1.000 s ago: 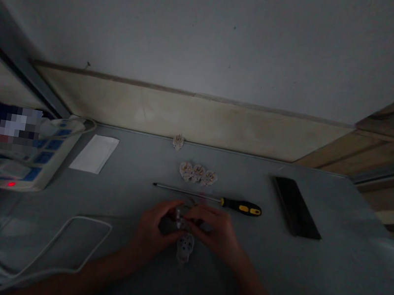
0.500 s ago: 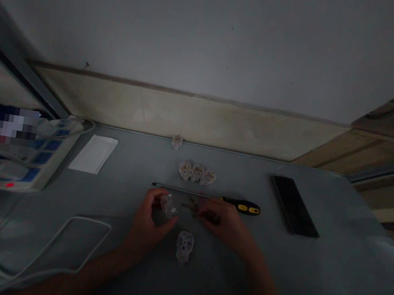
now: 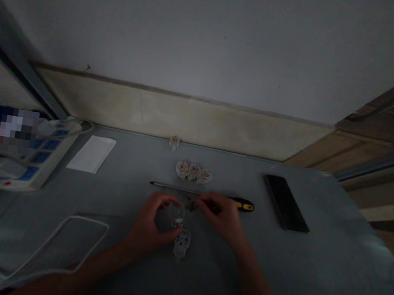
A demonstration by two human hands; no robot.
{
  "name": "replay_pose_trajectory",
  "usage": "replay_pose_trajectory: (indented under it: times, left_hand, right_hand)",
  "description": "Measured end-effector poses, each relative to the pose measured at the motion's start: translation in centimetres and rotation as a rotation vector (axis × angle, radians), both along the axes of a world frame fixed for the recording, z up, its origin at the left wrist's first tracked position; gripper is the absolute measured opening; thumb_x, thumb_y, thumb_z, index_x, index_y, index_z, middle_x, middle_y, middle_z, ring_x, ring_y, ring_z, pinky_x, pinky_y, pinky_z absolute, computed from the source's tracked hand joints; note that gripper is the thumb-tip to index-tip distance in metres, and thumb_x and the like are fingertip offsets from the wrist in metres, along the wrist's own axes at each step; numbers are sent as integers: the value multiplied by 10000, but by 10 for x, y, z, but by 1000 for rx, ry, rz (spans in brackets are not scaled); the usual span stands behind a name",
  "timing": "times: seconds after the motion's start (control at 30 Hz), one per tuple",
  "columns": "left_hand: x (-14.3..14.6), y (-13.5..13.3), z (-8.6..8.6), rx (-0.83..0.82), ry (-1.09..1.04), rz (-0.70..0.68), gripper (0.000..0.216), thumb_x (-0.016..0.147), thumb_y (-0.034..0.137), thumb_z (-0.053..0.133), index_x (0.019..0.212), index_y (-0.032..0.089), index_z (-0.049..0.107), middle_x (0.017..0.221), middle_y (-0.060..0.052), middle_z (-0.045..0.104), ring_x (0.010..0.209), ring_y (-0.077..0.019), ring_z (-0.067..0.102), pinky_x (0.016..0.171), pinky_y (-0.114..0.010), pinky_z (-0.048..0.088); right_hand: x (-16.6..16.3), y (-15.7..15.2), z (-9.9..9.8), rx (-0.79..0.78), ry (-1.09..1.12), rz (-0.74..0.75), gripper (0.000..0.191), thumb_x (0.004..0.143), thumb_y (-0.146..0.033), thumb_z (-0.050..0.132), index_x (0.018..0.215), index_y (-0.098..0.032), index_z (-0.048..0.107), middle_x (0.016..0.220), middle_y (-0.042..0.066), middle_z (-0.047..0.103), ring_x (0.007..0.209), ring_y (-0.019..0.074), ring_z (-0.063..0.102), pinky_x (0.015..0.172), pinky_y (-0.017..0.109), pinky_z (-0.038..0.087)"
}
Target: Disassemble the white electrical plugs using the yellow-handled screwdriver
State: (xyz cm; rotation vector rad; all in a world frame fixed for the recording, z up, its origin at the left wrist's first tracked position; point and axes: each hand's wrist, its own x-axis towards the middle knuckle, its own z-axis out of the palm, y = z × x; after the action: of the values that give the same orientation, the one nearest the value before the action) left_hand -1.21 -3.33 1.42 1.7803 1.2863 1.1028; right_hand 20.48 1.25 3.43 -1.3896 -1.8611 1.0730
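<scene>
The scene is dim. My left hand is curled around a small clear plastic plug part, held just above the grey table. My right hand pinches a small dark piece I cannot make out, its fingertips close to the plug part. A white plug half lies on the table just below and between my hands. A screwdriver with a black and yellow handle lies just beyond my hands, partly hidden by my right hand.
Three white plug parts lie in a row beyond the screwdriver, and one more sits by the wall. A dark phone lies at right. A white paper, a power strip and a white cable are at left.
My left hand has lowered the clear part toward the plug half. My right hand has drawn back from the screwdriver to the part with a small piece in its fingers.
</scene>
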Motion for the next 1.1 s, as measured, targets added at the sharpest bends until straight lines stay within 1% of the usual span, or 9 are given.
replay_pose_trajectory:
  times: [0.17, 0.3, 0.4, 0.47, 0.57, 0.63, 0.73, 0.87, 1.1]
  left_hand:
    - [2, -4, 1, 78, 49, -110, 465, 727, 234, 771, 1143, 252, 564, 1106, -53, 604, 1030, -252, 587, 887, -400, 498]
    - [3, -8, -2, 98, 112, -154, 487, 774, 279, 757, 1205, 269, 531, 1150, -60, 595, 1092, -266, 577, 947, -432, 485]
    - [3, -9, -1, 74, 191, -192, 733, 707, 398, 827, 1320, 248, 454, 1225, -98, 579, 1112, -300, 570, 948, -461, 486]
    - [2, -10, 2, 87, 315, -293, 872, 597, 484, 888, 1317, 226, 469, 1250, -118, 576, 1127, -337, 558, 972, -503, 460]
    - [-1, -9, 7, 115, 530, -416, 711, 581, 496, 890, 1164, 224, 587, 1176, -96, 617, 1103, -350, 565, 988, -528, 424]
    - [-2, -7, 9, 114, 594, -392, 556, 643, 432, 856, 1098, 226, 613, 1131, -78, 629, 1078, -331, 578, 971, -502, 431]
    - [-5, -3, 7, 111, 617, -273, 492, 682, 342, 803, 1111, 222, 594, 1141, -83, 618, 1088, -325, 579, 952, -471, 441]
    - [-6, 0, 4, 113, 643, -222, 469, 680, 301, 763, 1098, 204, 576, 1101, -90, 606, 1064, -321, 583, 948, -462, 443]
    - [-7, 2, 5, 131, 651, -231, 616, 611, 378, 824, 1134, 199, 554, 1121, -106, 615, 1069, -357, 585, 946, -505, 435]
  right_hand:
    - [-9, -8, 4, -205, 163, 177, 352, 826, -492, 628, 890, -153, 697, 601, -4, 613, 472, 93, 532, 462, 214, 420]
    - [-14, -9, -3, -291, 232, 228, 448, 790, -593, 641, 844, -149, 651, 526, -37, 548, 404, 75, 479, 396, 196, 388]
    - [-3, -3, -3, -293, 237, 216, 473, 778, -615, 659, 845, -147, 631, 501, -52, 529, 391, 60, 458, 389, 184, 369]
    - [10, 1, -1, -284, 215, 204, 479, 794, -618, 652, 853, -144, 622, 499, -50, 538, 393, 58, 465, 394, 179, 367]
    - [28, 5, 3, -282, 134, 234, 438, 818, -563, 680, 869, -131, 624, 552, -38, 583, 424, 57, 499, 408, 174, 390]
    - [31, 5, 3, -273, 50, 276, 356, 841, -469, 709, 858, -122, 631, 630, -34, 608, 484, 57, 530, 453, 178, 438]
    - [25, 1, -2, -222, -94, 306, 260, 885, -356, 695, 813, -115, 630, 709, -32, 612, 596, 73, 573, 563, 211, 507]
    - [10, -3, -10, -149, -237, 296, 274, 912, -358, 662, 788, -118, 618, 696, -36, 592, 615, 83, 574, 599, 232, 515]
    - [10, 1, -7, -28, -180, 175, 321, 931, -398, 627, 768, -122, 608, 668, -41, 576, 588, 80, 555, 581, 226, 494]
